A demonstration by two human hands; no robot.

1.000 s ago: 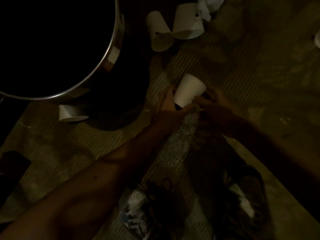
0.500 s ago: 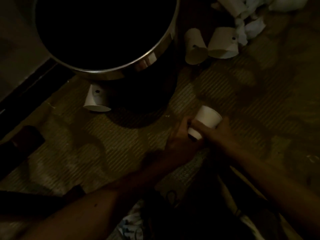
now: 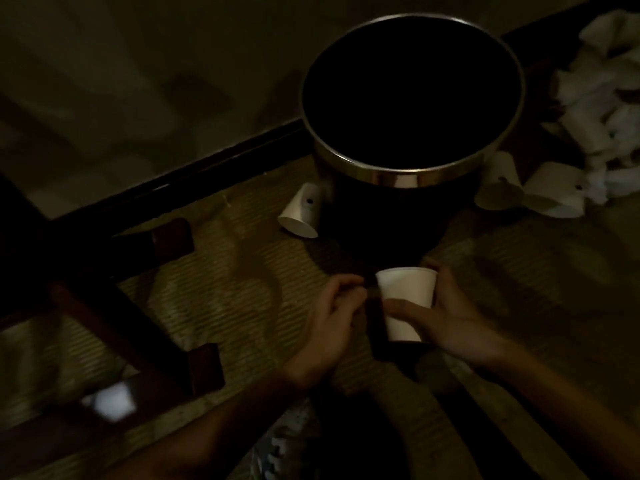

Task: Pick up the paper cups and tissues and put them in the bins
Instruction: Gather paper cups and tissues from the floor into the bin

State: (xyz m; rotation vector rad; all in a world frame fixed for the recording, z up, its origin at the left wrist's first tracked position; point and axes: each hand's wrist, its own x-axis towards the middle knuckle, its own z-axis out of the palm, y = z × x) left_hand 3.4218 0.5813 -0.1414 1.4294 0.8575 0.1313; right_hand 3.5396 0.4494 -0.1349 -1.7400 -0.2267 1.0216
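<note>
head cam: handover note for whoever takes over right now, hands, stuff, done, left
Right hand grips a cup, upright, just short of the bin. Left hand curled beside it; too dark to tell if it holds anything.
On the floor: one cup left of the bin, two cups right of it, tissues piled far right.
Bin's inside is black; contents unknown.
Left: drop the held cup in, then the rest.

Floor: woven mat (image 3: 221,306), my bin (image 3: 398,174) standing on it.
Bin's left: one tipped cup (image 3: 301,213).
Bin's right: two cups (image 3: 498,185), tissues (image 3: 606,133).
</note>
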